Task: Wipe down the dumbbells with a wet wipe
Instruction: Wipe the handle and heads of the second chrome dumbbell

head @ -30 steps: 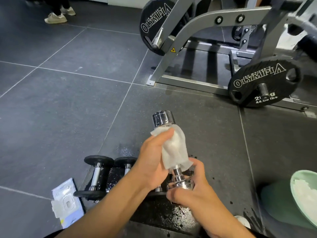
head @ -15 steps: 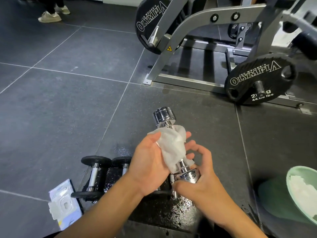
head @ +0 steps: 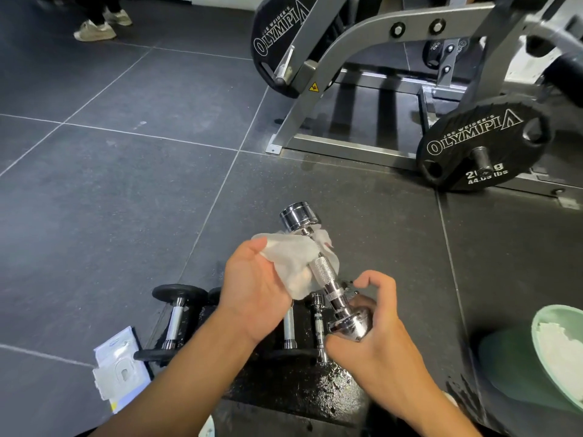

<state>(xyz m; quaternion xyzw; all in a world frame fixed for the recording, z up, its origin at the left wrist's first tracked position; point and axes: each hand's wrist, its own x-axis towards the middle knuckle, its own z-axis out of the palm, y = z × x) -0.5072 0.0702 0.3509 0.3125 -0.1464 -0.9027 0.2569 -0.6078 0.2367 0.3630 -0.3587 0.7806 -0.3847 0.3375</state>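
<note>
Chrome dumbbell [head: 325,272]: held off the floor near the middle of the scene, tilted, with one head far and up and the other near and down.

Right hand [head: 375,326]: gripped the near head, fingers curled round it, forefinger lifted loose.

Left hand [head: 255,288]: clasped the wet wipe [head: 290,257], thumb on top; its fingers were hidden under the cloth. The wipe was draped round the far half of the knurled handle, just below the far head.

Progress (judgement): one dumbbell mid-wipe, handle in hand, heads possibly to follow. It could not be told whether the two black dumbbells [head: 175,320] lying near left, or a slim chrome bar [head: 318,326] beside them, had been cleaned. Likely well short of finished.

Surroundings:
- Wipe packet [head: 120,370], near left on the floor.
- Wet patch [head: 328,392] under the hands.
- Green bowl [head: 555,351] with white contents, near right.
- Weight plate [head: 479,146] and machine frame [head: 347,58], far right.

Obstructions: none between the hands and the work. The wet floor could make a set-down slippery.
</note>
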